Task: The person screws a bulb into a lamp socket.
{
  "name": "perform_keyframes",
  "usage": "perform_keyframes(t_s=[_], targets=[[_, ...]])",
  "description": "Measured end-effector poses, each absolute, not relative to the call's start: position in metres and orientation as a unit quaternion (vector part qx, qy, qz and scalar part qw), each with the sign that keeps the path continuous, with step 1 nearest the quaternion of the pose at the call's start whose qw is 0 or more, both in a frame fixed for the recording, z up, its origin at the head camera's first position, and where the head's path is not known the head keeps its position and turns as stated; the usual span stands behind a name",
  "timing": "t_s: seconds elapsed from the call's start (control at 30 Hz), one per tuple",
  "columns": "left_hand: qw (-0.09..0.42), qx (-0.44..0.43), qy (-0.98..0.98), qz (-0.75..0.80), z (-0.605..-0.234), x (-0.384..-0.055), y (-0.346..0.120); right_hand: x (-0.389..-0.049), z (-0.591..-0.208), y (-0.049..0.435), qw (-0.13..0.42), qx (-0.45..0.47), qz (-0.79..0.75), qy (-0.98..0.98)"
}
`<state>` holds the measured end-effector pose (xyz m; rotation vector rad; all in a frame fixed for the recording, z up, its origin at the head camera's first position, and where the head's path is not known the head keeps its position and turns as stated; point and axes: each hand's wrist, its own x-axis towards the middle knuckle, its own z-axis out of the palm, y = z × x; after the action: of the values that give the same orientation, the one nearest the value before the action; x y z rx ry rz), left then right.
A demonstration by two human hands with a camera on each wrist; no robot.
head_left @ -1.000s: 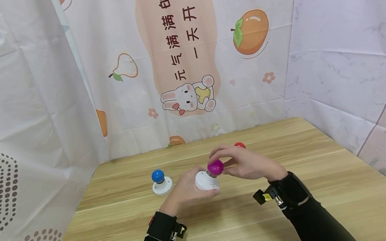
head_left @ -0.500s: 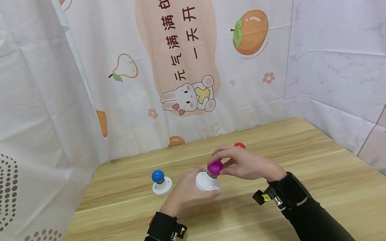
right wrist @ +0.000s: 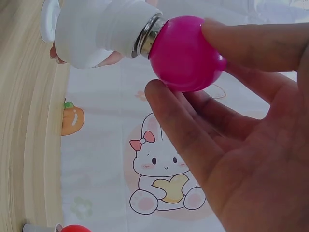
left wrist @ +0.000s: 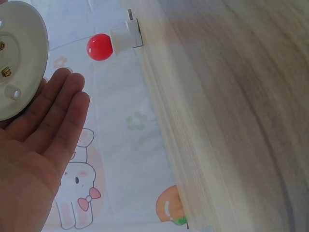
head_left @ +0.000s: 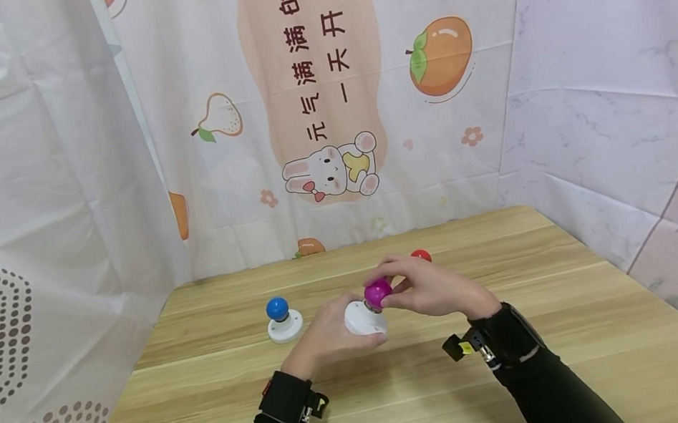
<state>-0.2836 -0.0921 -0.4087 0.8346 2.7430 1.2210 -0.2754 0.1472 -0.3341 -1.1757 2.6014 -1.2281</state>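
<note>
My left hand grips a round white lamp holder above the table, tilted toward the right. Its underside with brass screws shows in the left wrist view. A magenta light bulb sits at the mouth of the holder, part of its metal base still visible. With thumb and fingers my right hand holds the bulb's round glass. In the right wrist view the thumb lies against one side of the bulb, the fingers around the other.
A blue bulb stands in a white holder on the wooden table, left of my hands. Behind my right hand a red bulb is mounted in another white holder. Printed curtains enclose the table.
The right thumb and fingers have shifted slightly around the magenta bulb, from a looser to a closer hold. The left hand and lamp holder have barely moved.
</note>
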Motion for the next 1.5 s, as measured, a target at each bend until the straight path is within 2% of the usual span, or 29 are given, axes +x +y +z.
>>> perform_keyframes(t_s=[0.4, 0.73, 1.2, 1.5], targets=[[0.006, 0.275, 0.877, 0.393, -0.408, -0.284, -0.091, -0.275, -0.335, 0.144, 0.002, -0.330, -0.383, 0.863], [0.008, 0.269, 0.878, 0.396, -0.409, -0.284, -0.091, -0.276, -0.337, 0.141, -0.016, -0.325, -0.371, 0.870], [0.006, 0.272, 0.877, 0.396, -0.409, -0.283, -0.091, -0.277, -0.336, 0.147, -0.006, -0.335, -0.394, 0.856], [0.011, 0.272, 0.877, 0.396, -0.410, -0.283, -0.091, -0.279, -0.336, 0.157, 0.043, -0.410, -0.462, 0.785]])
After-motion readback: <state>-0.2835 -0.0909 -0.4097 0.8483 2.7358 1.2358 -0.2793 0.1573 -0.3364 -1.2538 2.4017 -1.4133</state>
